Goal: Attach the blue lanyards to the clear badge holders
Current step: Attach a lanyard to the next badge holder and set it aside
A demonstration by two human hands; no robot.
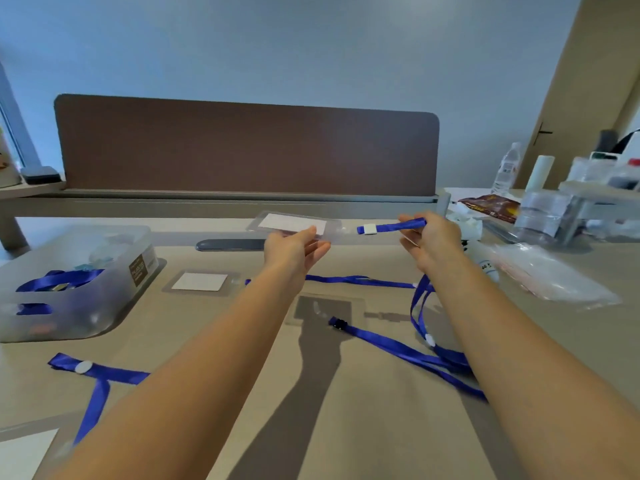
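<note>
My left hand [294, 249] holds a clear badge holder [292, 223] with a white card inside, raised above the table. My right hand [431, 242] grips the end of a blue lanyard [391, 227], whose white clip points at the holder's right edge with a small gap between them. That lanyard's strap hangs down under my right forearm and trails across the table [391, 348]. A second clear badge holder [201, 281] lies flat on the table. Another blue lanyard [98, 372] lies at the front left.
A clear plastic bin [74, 282] with more blue lanyards stands at the left. A brown desk divider [246, 147] runs along the back. Plastic bags [554, 278], a water bottle [507, 168] and clutter fill the right side.
</note>
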